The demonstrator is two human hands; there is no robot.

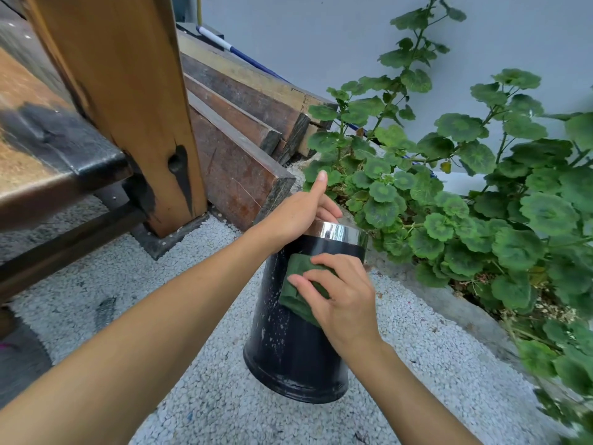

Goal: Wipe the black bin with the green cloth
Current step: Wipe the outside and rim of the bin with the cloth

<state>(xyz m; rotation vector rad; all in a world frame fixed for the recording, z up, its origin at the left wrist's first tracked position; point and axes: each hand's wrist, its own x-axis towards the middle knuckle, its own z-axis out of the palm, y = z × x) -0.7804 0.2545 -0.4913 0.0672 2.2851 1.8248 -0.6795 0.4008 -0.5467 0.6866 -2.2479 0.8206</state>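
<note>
Directly under hands (296, 216) (345, 295): black bin (288, 348), green cloth (296, 263).

a wooden post (128, 101) stands on pebbled ground (199, 396), planks (237, 123) stacked behind, leafy plants (465, 194) beside.

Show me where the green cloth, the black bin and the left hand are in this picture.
green cloth (298, 266), head view, the uncovered upper corner.
black bin (282, 348), head view, the dark side wall low down.
left hand (295, 220), head view, the back of the hand.
</note>
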